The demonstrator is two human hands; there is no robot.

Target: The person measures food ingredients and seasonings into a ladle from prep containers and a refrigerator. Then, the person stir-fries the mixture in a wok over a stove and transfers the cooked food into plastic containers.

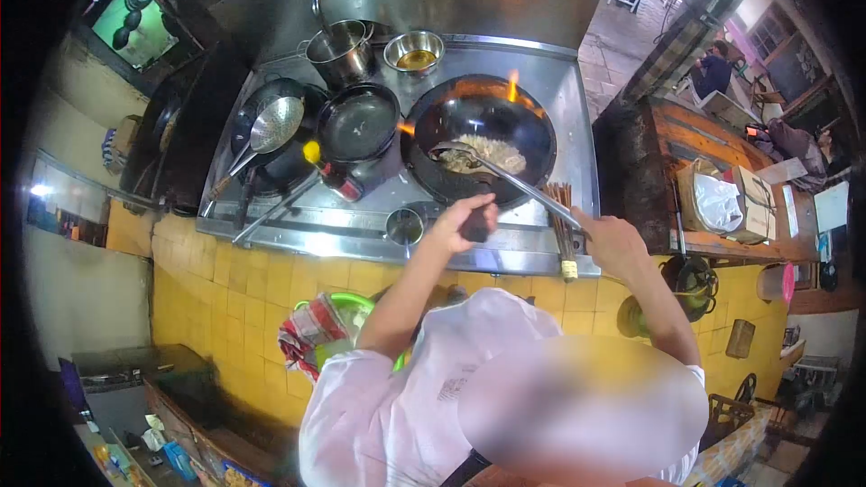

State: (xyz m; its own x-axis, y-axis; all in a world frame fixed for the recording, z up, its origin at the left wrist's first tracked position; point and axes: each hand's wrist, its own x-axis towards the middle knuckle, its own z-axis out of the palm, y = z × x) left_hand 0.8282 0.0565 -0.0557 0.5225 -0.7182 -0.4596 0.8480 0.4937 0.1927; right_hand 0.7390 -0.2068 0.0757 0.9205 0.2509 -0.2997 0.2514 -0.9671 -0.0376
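A black wok (528, 117) sits over the burner, with flames (513, 88) rising past its far rim. Pale, chopped-looking food (501, 153) lies in its bottom; I cannot make out the kind. My left hand (465, 221) is closed around the wok's dark handle (475, 227) at the near side. In my right hand (615, 245) is the long metal handle of a ladle (519, 182), whose bowl is down in the food at the wok's left. A bundle of thin sticks (561, 216) lies on the stove just left of my right hand.
Left of the wok are a black pan (359, 122), a perforated skimmer (276, 124) and a yellow-capped bottle (343, 185). Behind stand a steel pot (341, 54) and a bowl of yellowish liquid (415, 54). A metal cup (405, 225) is near the front edge.
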